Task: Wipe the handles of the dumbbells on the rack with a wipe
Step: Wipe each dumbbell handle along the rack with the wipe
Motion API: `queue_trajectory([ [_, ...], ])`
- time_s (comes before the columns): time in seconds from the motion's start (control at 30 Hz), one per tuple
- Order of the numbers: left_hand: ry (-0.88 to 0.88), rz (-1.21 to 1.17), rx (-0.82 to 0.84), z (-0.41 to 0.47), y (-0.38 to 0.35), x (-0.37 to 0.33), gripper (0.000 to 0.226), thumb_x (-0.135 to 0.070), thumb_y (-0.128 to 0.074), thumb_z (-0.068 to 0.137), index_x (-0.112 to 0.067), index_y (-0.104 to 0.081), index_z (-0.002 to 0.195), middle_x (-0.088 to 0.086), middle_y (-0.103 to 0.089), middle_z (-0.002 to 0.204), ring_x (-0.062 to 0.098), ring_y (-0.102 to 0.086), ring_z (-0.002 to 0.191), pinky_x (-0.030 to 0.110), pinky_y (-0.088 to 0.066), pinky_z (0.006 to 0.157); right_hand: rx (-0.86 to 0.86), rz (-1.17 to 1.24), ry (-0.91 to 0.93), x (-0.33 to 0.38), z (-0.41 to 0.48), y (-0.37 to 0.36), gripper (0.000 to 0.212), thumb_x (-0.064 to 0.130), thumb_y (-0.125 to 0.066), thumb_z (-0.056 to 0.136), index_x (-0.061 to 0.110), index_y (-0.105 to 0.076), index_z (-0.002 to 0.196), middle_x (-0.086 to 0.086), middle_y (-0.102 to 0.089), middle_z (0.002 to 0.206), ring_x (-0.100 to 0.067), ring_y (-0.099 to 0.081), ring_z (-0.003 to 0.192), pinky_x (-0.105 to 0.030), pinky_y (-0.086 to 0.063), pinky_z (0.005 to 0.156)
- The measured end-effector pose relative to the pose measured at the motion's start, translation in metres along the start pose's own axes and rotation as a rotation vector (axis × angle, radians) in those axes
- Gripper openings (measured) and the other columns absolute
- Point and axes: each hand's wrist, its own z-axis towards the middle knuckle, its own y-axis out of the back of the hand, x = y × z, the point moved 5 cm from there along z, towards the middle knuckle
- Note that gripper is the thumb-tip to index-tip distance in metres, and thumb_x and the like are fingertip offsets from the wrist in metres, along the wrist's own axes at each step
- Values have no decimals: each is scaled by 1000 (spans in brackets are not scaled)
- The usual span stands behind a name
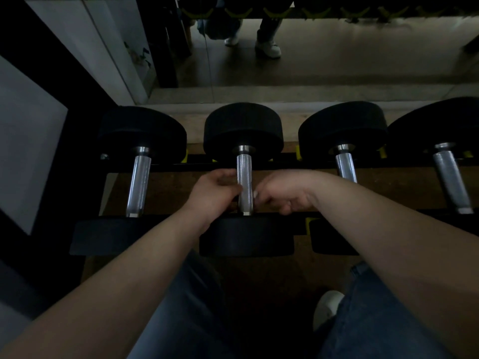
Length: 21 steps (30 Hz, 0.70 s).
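- On the rack, four dumbbells lie side by side with their handles running away from the person, and both hands are at the second dumbbell from the left.
- The left hand comes in from the left. Its thumb and curled fingers close against the left edge of the knurled handle, grasping it about halfway along.
- The right hand meets the same handle from the right, lower down and near the close weight head. Its fingers are curled with the tips at the handle's right edge; in the dim light I cannot tell whether it grips the bar or only touches it.
- A small pale patch shows at the right fingertips, against the handle. I cannot tell whether it is the wipe.
- The far end of the handle, up to its collar, is bare.
- Between the left hand and the first dumbbell there is an open gap with brown floor showing through the rack.
- On the right the room is tighter: the right forearm crosses in front of the near end of the third dumbbell.
- The fourth dumbbell lies well apart from both hands, near the frame's right edge.
- The person's knees in jeans are close under the rack's front edge.
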Motion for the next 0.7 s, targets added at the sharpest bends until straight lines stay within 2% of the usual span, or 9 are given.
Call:
queue_trajectory([
  [0.07, -9, 11, -19, 1, 0, -1, 41, -15, -71, 88, -31, -65, 125, -5, -73, 104, 9, -72, 89, 27, -58, 79, 65, -92, -43, -5, -4, -7, 17, 8, -62, 93, 14, -71, 106, 0, -54, 65, -6, -38, 40, -19, -29, 37],
  [0.1, -6, 11, -20, 1, 0, -1, 41, -14, -71, 88, -30, -66, 125, -4, -73, 103, 9, -72, 88, 26, -58, 78, 57, -66, -36, -4, -3, -8, 18, 5, -61, 91, 13, -70, 105, 1, -53, 61, -6, -36, 38, -18, -28, 36],
  [0.2, 2, 12, -14, 1, -1, 0, 41, -14, -71, 87, -27, -67, 126, -2, -74, 104, 13, -73, 89, 32, -60, 83, -73, 232, 64, 6, 2, -3, 23, -7, -56, 84, 8, -66, 100, -1, -50, 63, -7, -35, 39, -19, -28, 36],
  [0.3, -5, -19, -4, 0, -2, 0, 39, -11, -69, 88, -27, -67, 124, -2, -74, 103, 12, -72, 88, 25, -57, 71, -195, 492, 210, 21, 6, 8, 26, -12, -49, 80, 13, -58, 83, -1, -44, 69, -8, -33, 44, -21, -27, 40],
  [0.4, 11, -35, -2, 0, -1, 0, 37, -10, -69, 89, -28, -67, 121, -3, -73, 100, 11, -71, 86, 23, -54, 67, -143, 350, 200, 22, 1, 3, 30, -13, -47, 79, 14, -60, 81, -1, -46, 67, -9, -34, 44, -21, -27, 41],
  [0.47, 46, -48, 4, 2, -1, 2, 38, -10, -70, 88, -26, -68, 122, -2, -74, 101, 14, -71, 91, 28, -58, 74, -51, 157, 82, 10, -2, -4, 32, -12, -49, 79, 15, -63, 89, -1, -51, 65, -8, -36, 42, -19, -28, 38],
  [0.53, 104, -86, 30, 4, -3, 3, 35, -10, -69, 88, -25, -70, 120, 1, -75, 101, 17, -72, 93, 27, -60, 74, 27, 88, -21, 2, -3, -8, 32, -10, -49, 80, 14, -64, 94, 0, -52, 60, -7, -35, 38, -17, -29, 36],
  [0.63, 142, -92, 29, 5, -2, 4, 25, -14, -67, 90, -25, -74, 111, 1, -76, 101, 14, -70, 96, 22, -55, 69, -11, 360, 5, 9, 6, -6, 25, -10, -44, 81, 11, -55, 79, 3, -44, 50, -7, -29, 36, -16, -25, 35],
  [0.7, 154, -107, 13, 6, -1, 6, 25, -16, -63, 92, -26, -73, 113, 1, -75, 106, 16, -68, 103, 27, -53, 75, -92, 627, 100, 17, 13, 4, 26, -11, -42, 78, 14, -49, 75, 3, -39, 59, -7, -28, 40, -17, -24, 38],
])
